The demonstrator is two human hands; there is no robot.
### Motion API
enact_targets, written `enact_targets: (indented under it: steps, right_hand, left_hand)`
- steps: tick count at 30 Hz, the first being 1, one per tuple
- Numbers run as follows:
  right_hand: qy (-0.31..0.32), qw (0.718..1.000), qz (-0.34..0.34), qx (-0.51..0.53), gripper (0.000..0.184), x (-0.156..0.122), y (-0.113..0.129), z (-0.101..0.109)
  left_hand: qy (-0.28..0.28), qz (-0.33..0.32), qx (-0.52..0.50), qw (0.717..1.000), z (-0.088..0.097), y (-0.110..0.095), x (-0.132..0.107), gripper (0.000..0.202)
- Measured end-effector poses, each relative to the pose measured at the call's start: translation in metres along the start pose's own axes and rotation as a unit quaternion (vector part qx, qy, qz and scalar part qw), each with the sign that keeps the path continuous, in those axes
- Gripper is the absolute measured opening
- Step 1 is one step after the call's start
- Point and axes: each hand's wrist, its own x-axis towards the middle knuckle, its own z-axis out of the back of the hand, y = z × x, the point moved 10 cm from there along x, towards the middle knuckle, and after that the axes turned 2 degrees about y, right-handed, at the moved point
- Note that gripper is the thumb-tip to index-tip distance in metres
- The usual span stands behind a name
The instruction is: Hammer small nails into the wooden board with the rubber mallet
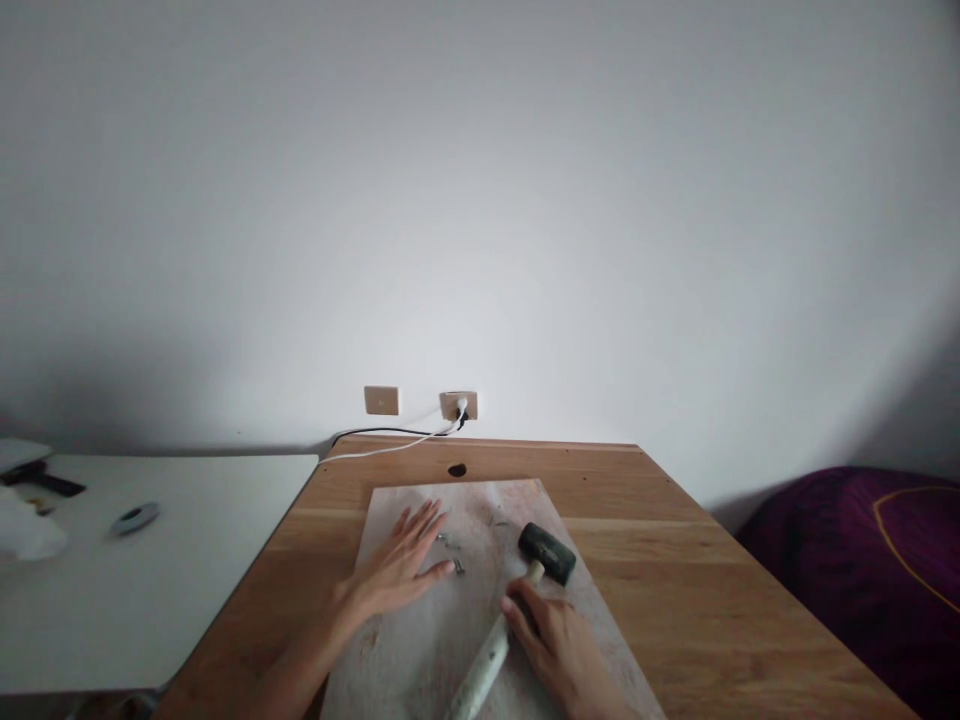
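A pale, worn board [420, 660] lies on the wooden table [675, 590]. My left hand [397, 572] rests flat on the board with fingers spread, open, its fingertips beside a few small metal pieces [450, 552]. A mallet [517, 600] with a black head and a whitish handle lies on the board. My right hand [551, 640] sits against the handle just below the head, fingers curled on it.
A white table [150, 580] stands to the left with a roll of tape [136, 517] and dark items at its far left. Wall sockets [458, 405] hold a white cable. A purple cushion [862, 570] lies at the right.
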Motion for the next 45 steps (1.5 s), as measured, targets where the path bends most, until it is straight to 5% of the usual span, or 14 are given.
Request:
enact_targets:
  steps: [6, 14, 22, 31, 39, 45]
  right_hand:
    - [-0.043, 0.996, -0.021, 0.076, 0.054, -0.006, -0.004, 0.01]
    - [-0.098, 0.984, -0.045, 0.141, 0.058, -0.013, -0.021, 0.019]
    - [-0.102, 0.975, -0.072, 0.184, 0.063, -0.013, -0.027, 0.018]
    - [-0.067, 0.966, -0.057, 0.242, 0.057, -0.01, -0.019, 0.013]
    - [-0.087, 0.97, -0.053, 0.222, 0.06, -0.01, -0.012, 0.022]
    - [-0.096, 0.969, -0.08, 0.215, 0.067, -0.012, -0.026, 0.02]
  left_hand:
    - [0.026, -0.048, -0.015, 0.998, -0.027, -0.05, 0.042, 0.069]
    - [0.037, -0.067, -0.033, 0.997, -0.044, -0.076, 0.097, 0.057]
    - [0.012, -0.078, -0.089, 0.993, -0.021, -0.08, 0.073, 0.035]
    - [0.01, -0.016, -0.129, 0.991, -0.01, -0.065, 0.035, 0.041]
    - [0.033, -0.016, -0.19, 0.981, -0.018, -0.09, 0.04, 0.046]
    - [0.018, -0.02, -0.185, 0.982, -0.012, -0.079, 0.041, 0.049]
